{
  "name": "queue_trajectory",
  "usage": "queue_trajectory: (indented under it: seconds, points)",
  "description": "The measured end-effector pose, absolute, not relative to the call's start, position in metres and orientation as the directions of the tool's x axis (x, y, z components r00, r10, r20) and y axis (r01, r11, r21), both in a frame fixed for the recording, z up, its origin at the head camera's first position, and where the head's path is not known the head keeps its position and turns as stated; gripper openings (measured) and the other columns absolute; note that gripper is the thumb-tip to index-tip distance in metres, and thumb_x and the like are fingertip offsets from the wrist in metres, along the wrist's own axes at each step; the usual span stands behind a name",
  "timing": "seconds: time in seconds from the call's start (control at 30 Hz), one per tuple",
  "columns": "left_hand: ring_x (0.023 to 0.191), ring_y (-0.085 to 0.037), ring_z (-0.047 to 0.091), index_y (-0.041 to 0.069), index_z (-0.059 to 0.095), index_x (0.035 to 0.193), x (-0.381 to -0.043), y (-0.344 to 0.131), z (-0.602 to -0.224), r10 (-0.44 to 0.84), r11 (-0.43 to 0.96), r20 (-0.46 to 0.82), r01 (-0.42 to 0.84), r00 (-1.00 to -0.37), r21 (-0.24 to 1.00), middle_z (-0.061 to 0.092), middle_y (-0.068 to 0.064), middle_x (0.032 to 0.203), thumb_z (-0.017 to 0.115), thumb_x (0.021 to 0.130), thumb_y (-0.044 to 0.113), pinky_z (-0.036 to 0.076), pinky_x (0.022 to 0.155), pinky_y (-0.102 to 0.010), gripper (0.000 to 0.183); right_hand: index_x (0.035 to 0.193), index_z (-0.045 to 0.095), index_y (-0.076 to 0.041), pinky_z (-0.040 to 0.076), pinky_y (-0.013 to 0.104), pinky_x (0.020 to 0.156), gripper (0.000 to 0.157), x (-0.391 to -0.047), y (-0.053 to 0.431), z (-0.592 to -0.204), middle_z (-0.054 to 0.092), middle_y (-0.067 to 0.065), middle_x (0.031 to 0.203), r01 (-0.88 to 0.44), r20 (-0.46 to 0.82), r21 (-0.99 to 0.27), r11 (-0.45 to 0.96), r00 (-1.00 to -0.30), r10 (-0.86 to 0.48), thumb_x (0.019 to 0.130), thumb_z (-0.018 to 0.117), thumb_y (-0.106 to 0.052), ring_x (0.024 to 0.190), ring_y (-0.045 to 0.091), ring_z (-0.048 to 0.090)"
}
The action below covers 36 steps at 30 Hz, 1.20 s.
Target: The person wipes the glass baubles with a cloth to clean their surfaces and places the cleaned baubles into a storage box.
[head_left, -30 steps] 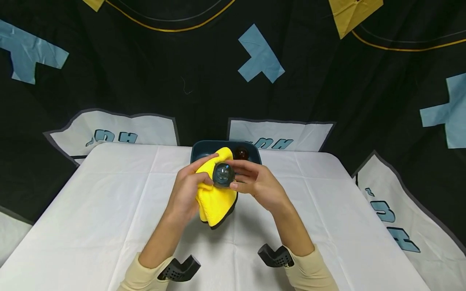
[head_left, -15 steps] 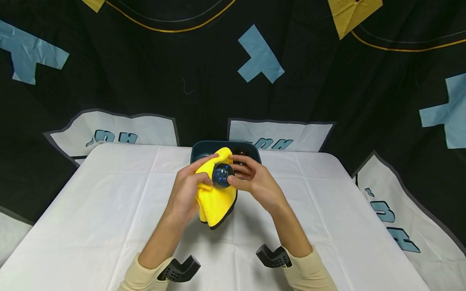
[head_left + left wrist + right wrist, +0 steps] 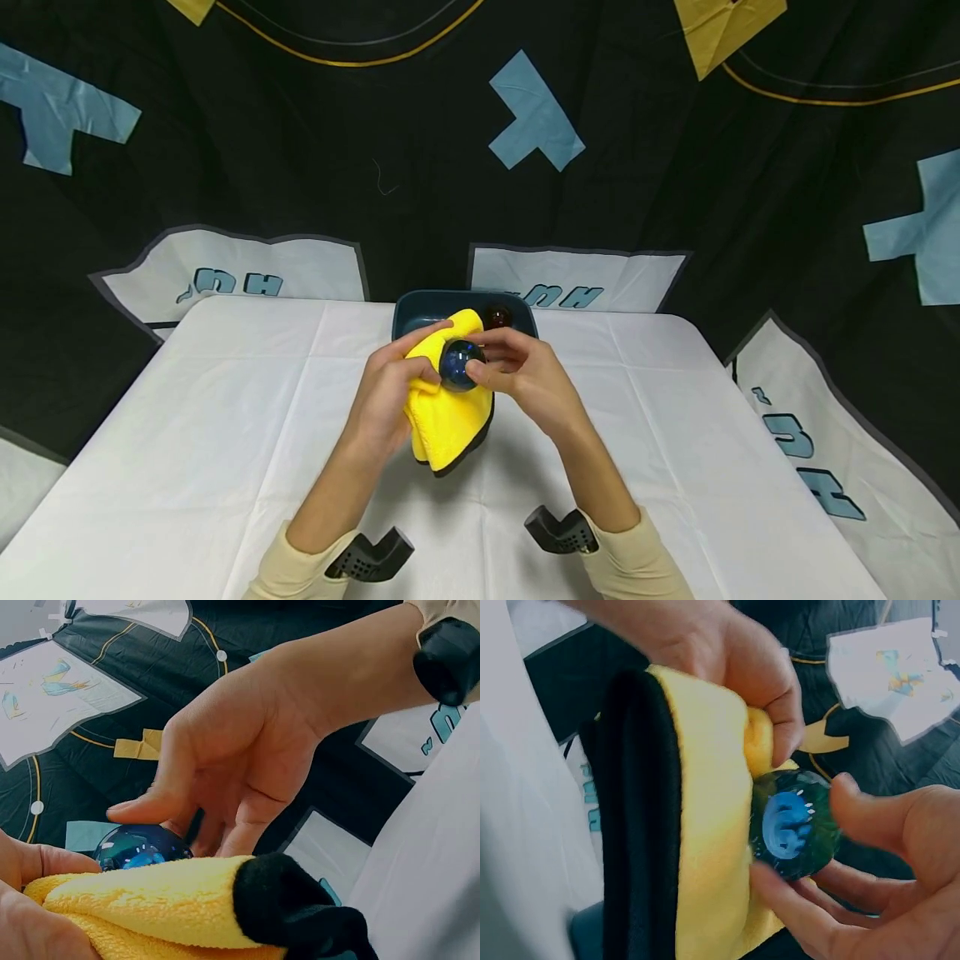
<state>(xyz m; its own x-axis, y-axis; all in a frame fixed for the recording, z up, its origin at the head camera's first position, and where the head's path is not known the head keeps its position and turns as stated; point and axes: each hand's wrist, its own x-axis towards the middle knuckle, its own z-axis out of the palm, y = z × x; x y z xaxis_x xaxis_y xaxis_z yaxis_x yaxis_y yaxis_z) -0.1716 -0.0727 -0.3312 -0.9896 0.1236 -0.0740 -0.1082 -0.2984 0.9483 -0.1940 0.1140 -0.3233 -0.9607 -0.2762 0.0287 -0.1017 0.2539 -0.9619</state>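
Observation:
A dark blue, glossy glass ball sits against a yellow cloth with a black edge, above the near side of the dark tray. My left hand grips the cloth behind the ball, its thumb reaching the ball's left side. From the right, the thumb and fingers of my right hand pinch the ball. The right wrist view shows the ball between those fingers, with bright reflections on it. In the left wrist view the cloth hides the ball's lower part.
Behind the hands, a dark blue-green tray stands near the far edge of the white-covered table. A dark red ball lies in its right part. A black curtain with light-blue and yellow shapes hangs beyond.
Against the cloth the ball's shade and reflections have changed, from greyish to deep blue. My right fingers lifted a little, then came back down around it. Cloth and ball shifted slightly right.

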Motion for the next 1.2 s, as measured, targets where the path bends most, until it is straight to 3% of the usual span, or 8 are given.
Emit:
queue_trajectory:
  seconds: [0.1, 0.17, 0.4, 0.57, 0.67, 0.87, 1.07, 1.2]
  points:
    - [0.117, -0.031, 0.054, 0.014, 0.059, 0.140, -0.172, -0.072, -0.331, 0.127, -0.291, -0.082, -0.116, -0.989, 0.950, 0.045, -0.009, 0.145, 0.047, 0.084, -0.003, 0.052, 0.091, -0.035, 0.060, 0.118, 0.066, -0.005, 0.061, 0.038, 0.083, 0.039, -0.196, 0.113, -0.326, 0.072, 0.014, 0.105, -0.066, 0.004, -0.965, 0.252, -0.972, -0.236, 0.089, 0.078, -0.027, 0.082, 0.024, 0.073]
    - [0.117, -0.031, 0.054, 0.014, 0.060, 0.140, -0.172, -0.071, -0.331, 0.120, -0.287, -0.085, -0.117, -0.989, 0.951, 0.045, -0.009, 0.144, 0.047, 0.084, -0.003, 0.051, 0.091, -0.035, 0.060, 0.117, 0.065, -0.005, 0.061, 0.038, 0.083, 0.040, -0.197, 0.112, -0.326, 0.072, 0.015, 0.103, -0.047, -0.013, -0.966, 0.253, -0.973, -0.230, 0.089, 0.077, -0.031, 0.080, 0.025, 0.073]
    - [0.115, -0.031, 0.055, 0.015, 0.061, 0.139, -0.173, -0.072, -0.332, 0.102, -0.280, -0.079, -0.105, -0.992, 0.954, 0.046, -0.009, 0.144, 0.047, 0.083, -0.004, 0.051, 0.091, -0.035, 0.060, 0.128, 0.064, -0.015, 0.054, 0.036, 0.098, 0.043, -0.198, 0.113, -0.327, 0.064, 0.005, 0.126, -0.101, 0.028, -0.960, 0.261, -0.963, -0.268, 0.090, 0.077, -0.030, 0.110, 0.024, 0.063]
    - [0.117, -0.031, 0.054, 0.016, 0.061, 0.139, -0.172, -0.074, -0.331, 0.101, -0.289, -0.076, -0.102, -0.992, 0.952, 0.045, -0.008, 0.145, 0.048, 0.083, -0.004, 0.050, 0.092, -0.036, 0.061, 0.134, 0.061, -0.011, 0.051, 0.036, 0.105, 0.048, -0.199, 0.121, -0.323, 0.060, 0.007, 0.137, -0.072, 0.011, -0.986, 0.147, -0.926, -0.378, 0.087, 0.075, -0.007, 0.125, 0.027, 0.059]
    - [0.118, -0.031, 0.053, 0.016, 0.061, 0.139, -0.172, -0.074, -0.330, 0.099, -0.285, -0.078, -0.103, -0.992, 0.953, 0.044, -0.008, 0.145, 0.048, 0.083, -0.003, 0.050, 0.092, -0.036, 0.060, 0.136, 0.061, -0.008, 0.051, 0.035, 0.105, 0.054, -0.199, 0.123, -0.324, 0.060, 0.008, 0.138, -0.081, 0.016, -0.985, 0.154, -0.925, -0.380, 0.085, 0.076, -0.001, 0.125, 0.026, 0.060]
    - [0.116, -0.031, 0.054, 0.017, 0.061, 0.138, -0.171, -0.073, -0.329, 0.089, -0.270, -0.099, -0.119, -0.991, 0.955, 0.045, -0.008, 0.144, 0.049, 0.084, -0.002, 0.051, 0.091, -0.036, 0.059, 0.129, 0.064, -0.006, 0.055, 0.037, 0.098, 0.046, -0.199, 0.121, -0.326, 0.071, 0.015, 0.116, -0.020, -0.045, -0.980, 0.197, -0.947, -0.318, 0.086, 0.078, -0.013, 0.098, 0.025, 0.073]
    - [0.118, -0.030, 0.053, 0.017, 0.062, 0.138, -0.171, -0.074, -0.329, 0.092, -0.283, -0.079, -0.102, -0.993, 0.954, 0.044, -0.007, 0.145, 0.050, 0.083, -0.003, 0.050, 0.093, -0.037, 0.060, 0.133, 0.062, -0.015, 0.053, 0.041, 0.101, 0.049, -0.200, 0.119, -0.328, 0.061, 0.007, 0.133, -0.081, 0.011, -0.972, 0.220, -0.953, -0.302, 0.087, 0.078, -0.016, 0.121, 0.027, 0.059]
    - [0.116, -0.031, 0.054, 0.015, 0.061, 0.139, -0.172, -0.074, -0.329, 0.102, -0.284, -0.071, -0.097, -0.992, 0.954, 0.045, -0.008, 0.144, 0.050, 0.083, -0.003, 0.051, 0.092, -0.036, 0.060, 0.132, 0.063, -0.014, 0.050, 0.041, 0.106, 0.046, -0.200, 0.119, -0.330, 0.060, 0.006, 0.136, -0.138, 0.068, -0.970, 0.201, -0.945, -0.320, 0.088, 0.076, -0.011, 0.127, 0.028, 0.056]
